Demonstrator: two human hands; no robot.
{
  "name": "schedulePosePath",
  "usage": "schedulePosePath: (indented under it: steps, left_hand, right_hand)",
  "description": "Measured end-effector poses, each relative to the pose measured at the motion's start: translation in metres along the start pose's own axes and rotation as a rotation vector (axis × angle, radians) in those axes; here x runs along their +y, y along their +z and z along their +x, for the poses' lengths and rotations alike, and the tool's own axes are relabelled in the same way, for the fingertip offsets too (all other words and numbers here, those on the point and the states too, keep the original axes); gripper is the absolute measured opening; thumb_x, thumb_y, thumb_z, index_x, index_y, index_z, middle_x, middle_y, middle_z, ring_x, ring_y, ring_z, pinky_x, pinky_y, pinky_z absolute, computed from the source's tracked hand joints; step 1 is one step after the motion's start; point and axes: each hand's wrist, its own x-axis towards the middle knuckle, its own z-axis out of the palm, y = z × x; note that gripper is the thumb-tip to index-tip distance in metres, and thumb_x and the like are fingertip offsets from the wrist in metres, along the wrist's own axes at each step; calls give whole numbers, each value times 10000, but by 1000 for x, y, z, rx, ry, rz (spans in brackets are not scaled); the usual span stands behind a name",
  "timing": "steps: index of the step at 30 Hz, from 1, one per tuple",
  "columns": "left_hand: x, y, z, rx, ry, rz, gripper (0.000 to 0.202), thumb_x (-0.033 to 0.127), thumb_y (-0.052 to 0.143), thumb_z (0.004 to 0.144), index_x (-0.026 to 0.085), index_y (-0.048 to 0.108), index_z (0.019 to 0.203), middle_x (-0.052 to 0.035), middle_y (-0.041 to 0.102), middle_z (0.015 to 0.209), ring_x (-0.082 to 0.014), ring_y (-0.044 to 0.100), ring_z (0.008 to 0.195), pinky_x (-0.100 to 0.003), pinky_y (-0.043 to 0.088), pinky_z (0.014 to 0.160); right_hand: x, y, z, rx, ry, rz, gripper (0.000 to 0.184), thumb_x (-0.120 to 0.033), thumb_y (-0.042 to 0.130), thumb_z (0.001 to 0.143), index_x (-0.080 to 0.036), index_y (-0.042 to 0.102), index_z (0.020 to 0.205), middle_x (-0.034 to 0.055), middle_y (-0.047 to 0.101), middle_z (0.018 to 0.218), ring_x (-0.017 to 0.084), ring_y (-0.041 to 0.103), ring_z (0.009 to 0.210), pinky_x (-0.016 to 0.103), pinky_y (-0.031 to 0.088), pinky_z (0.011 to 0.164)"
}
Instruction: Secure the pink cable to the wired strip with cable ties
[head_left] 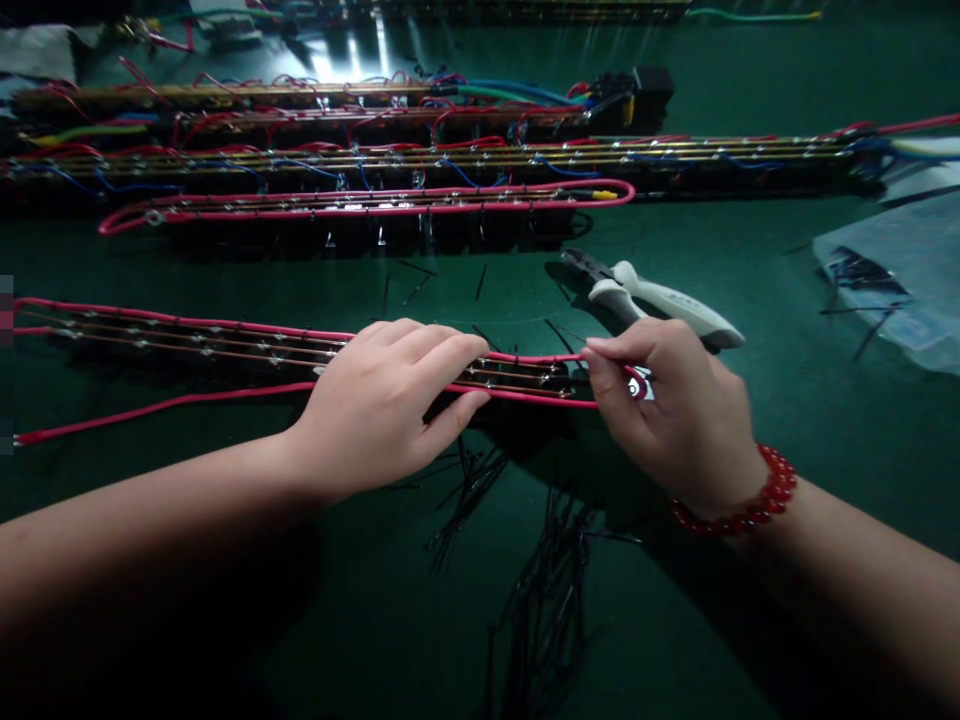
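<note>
A long dark strip with copper-coloured rods and solder joints (202, 349) lies across the green table, with a red wire (225, 397) running along both its sides. My left hand (390, 400) is laid over the middle of the strip, fingers on the far side and thumb on the near wire, gripping across it. At the strip's right end, my right hand (671, 415) pinches the red wire where it bends round. A ring terminal (636, 386) shows partly beside those fingers. The wire's loose end (34, 438) reaches out at the left.
White-handled cutting pliers (675, 303) lie just behind my right hand. Black cable ties (544, 590) are scattered in front, and a plastic bag (900, 270) with more sits at the right. Several similar wired strips (420, 160) lie farther back.
</note>
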Motion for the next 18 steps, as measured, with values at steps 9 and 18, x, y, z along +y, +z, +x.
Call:
schedulePosePath:
  steps: [9, 18]
  left_hand:
    - [2, -3, 1, -27, -44, -33, 279, 361, 549, 976, 185, 598, 1186, -75, 721, 1114, -241, 658, 990, -386, 502, 862]
    - [0, -2, 1, -15, 3, -19, 266, 343, 523, 990, 170, 616, 1169, -82, 722, 1129, -250, 666, 998, -392, 505, 841]
  right_hand:
    - [-1, 2, -1, 142, 424, 435, 90, -235, 680, 918, -272, 600, 898, -15, 634, 788, 141, 629, 623, 293, 515, 534]
    - [14, 11, 3, 115, 654, 701, 50, -221, 685, 921, -260, 703, 947, -5, 728, 872, 136, 711, 771, 286, 617, 705]
